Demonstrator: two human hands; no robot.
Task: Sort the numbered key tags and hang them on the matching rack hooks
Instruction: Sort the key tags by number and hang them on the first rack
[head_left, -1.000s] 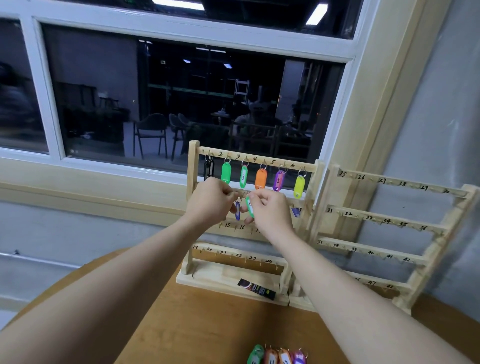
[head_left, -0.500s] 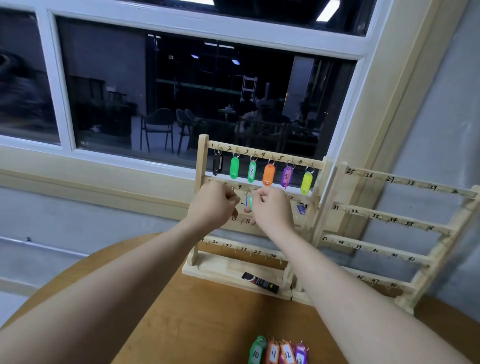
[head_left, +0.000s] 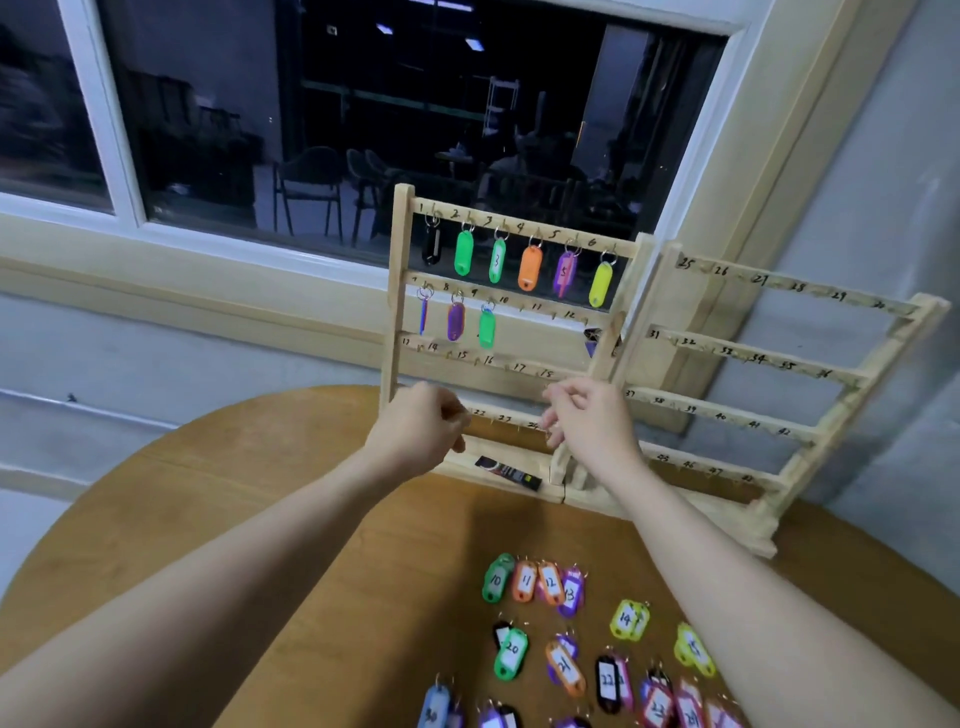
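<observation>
The left wooden rack (head_left: 397, 291) carries tags on hooks 1 to 6 along its top bar. On the second bar hang a blue tag (head_left: 424, 314), a purple tag (head_left: 455, 321) and a green tag (head_left: 487, 327) at hooks 7, 8 and 9. My left hand (head_left: 421, 426) and my right hand (head_left: 589, 415) hover in front of the rack's lowest bar, fingers loosely curled, holding nothing. Several loose numbered tags lie on the table near me, among them green 10 (head_left: 496, 579), orange 11 (head_left: 524, 583) and yellow 14 (head_left: 628, 619).
A second wooden rack (head_left: 852, 374), numbered from 25 up, stands bare to the right. A small black packet (head_left: 509, 473) lies on the left rack's base. The round wooden table (head_left: 260, 493) sits against a wall under a dark window.
Both hands let go of the green tag, which now hangs on hook 9, and dropped down and back from the second bar. The view tilted down, showing more tags on the table.
</observation>
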